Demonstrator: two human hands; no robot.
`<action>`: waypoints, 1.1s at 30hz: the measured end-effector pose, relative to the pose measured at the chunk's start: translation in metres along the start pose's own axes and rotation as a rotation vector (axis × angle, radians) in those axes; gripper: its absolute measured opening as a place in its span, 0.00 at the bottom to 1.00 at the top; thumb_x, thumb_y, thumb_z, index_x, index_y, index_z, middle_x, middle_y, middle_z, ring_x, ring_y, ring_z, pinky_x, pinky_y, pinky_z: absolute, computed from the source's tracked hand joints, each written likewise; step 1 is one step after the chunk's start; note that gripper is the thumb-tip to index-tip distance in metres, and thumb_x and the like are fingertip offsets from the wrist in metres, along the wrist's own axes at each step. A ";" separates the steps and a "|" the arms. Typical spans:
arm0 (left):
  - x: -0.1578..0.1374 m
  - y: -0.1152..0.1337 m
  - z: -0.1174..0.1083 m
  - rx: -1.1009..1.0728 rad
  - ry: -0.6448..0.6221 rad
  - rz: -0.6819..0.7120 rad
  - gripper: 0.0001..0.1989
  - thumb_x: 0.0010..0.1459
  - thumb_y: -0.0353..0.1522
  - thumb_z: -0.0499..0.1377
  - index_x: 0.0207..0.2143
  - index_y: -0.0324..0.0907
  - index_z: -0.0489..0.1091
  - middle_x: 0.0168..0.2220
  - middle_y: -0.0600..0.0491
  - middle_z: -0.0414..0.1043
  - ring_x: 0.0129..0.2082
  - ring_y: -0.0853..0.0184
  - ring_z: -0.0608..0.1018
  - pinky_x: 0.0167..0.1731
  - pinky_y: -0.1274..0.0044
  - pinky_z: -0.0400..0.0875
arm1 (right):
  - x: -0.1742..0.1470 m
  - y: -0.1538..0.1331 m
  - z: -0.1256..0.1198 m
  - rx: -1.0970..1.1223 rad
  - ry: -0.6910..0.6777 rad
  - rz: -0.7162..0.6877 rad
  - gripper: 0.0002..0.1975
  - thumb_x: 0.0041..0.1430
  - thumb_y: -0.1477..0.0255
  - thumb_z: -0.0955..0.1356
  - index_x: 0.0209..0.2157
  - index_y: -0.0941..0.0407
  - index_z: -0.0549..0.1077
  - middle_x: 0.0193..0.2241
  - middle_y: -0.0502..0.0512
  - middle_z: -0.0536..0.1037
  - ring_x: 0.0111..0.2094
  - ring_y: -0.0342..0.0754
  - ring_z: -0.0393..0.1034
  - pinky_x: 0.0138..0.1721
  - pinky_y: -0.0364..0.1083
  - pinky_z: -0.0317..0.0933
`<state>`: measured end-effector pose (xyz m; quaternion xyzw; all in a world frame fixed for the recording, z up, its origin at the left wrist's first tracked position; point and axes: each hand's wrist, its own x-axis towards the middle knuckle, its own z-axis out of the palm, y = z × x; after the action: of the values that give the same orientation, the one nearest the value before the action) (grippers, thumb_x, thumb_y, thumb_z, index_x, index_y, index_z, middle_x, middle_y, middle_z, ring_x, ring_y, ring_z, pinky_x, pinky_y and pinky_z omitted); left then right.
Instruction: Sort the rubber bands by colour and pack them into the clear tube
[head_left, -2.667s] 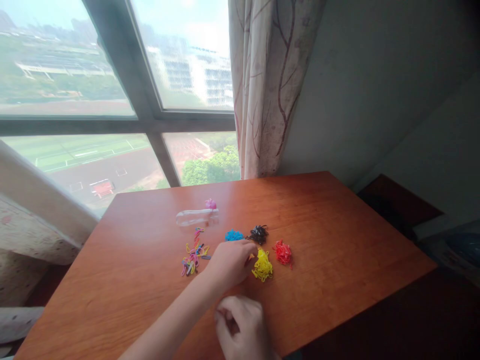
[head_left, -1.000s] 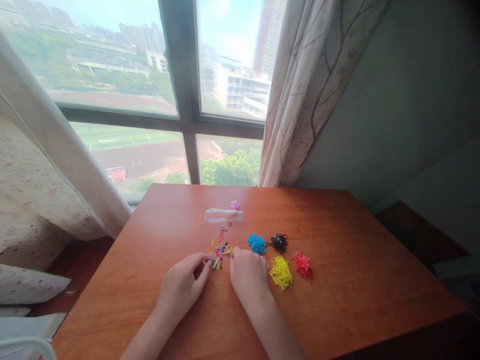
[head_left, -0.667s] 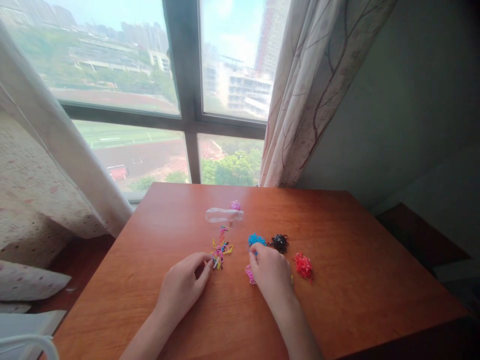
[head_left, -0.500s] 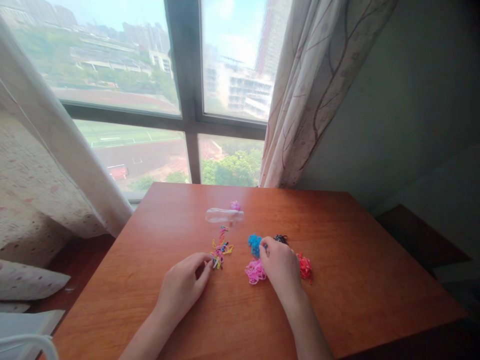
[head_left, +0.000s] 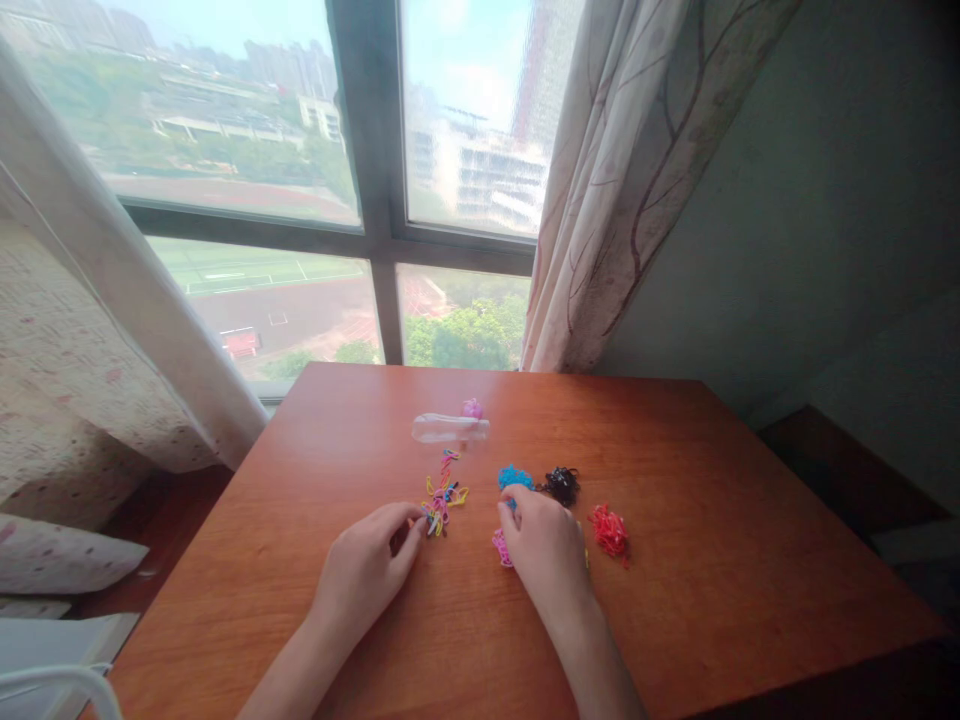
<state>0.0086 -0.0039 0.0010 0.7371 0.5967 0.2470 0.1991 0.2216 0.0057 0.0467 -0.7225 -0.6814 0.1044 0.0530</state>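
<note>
Small coloured rubber bands lie in piles on the wooden table. My left hand [head_left: 373, 553] rests at the near left edge of a loose mixed-colour pile [head_left: 444, 500], thumb and forefinger pinched on a band there. My right hand [head_left: 546, 545] hovers over the sorted piles with its thumb and forefinger together; whatever is between them is too small to make out. Just beyond its fingertips sits the blue pile [head_left: 515, 477], and the pink pile [head_left: 502, 548] is partly covered by the hand. Some yellow shows at the hand's right edge.
A black pile [head_left: 562, 485] and a red pile [head_left: 610, 531] lie right of my right hand. Farther back are a clear plastic bag [head_left: 450, 428] and a small pinkish-purple item [head_left: 472, 408]. The table [head_left: 720, 560] meets a window with curtains [head_left: 592, 220].
My right hand has moved left, uncovering more of the black and red piles and covering more of the pink one. My left hand stays at the mixed pile.
</note>
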 end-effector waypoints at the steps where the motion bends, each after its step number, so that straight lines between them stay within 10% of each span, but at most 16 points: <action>1: 0.000 0.000 0.000 -0.006 0.003 -0.001 0.10 0.62 0.36 0.53 0.35 0.47 0.74 0.31 0.55 0.79 0.30 0.66 0.78 0.31 0.78 0.67 | -0.003 -0.005 0.002 0.013 -0.006 -0.023 0.08 0.65 0.69 0.65 0.40 0.48 0.76 0.33 0.50 0.82 0.35 0.47 0.77 0.30 0.42 0.56; 33: 0.000 0.001 -0.001 0.041 0.017 -0.001 0.10 0.62 0.36 0.53 0.34 0.47 0.73 0.30 0.57 0.78 0.29 0.65 0.78 0.31 0.78 0.66 | 0.056 -0.062 0.016 -0.042 -0.104 -0.210 0.10 0.64 0.73 0.63 0.42 0.53 0.76 0.38 0.58 0.81 0.40 0.52 0.77 0.39 0.46 0.64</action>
<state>0.0083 -0.0042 0.0026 0.7385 0.6038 0.2410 0.1788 0.1608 0.0650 0.0404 -0.6417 -0.7572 0.1212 0.0132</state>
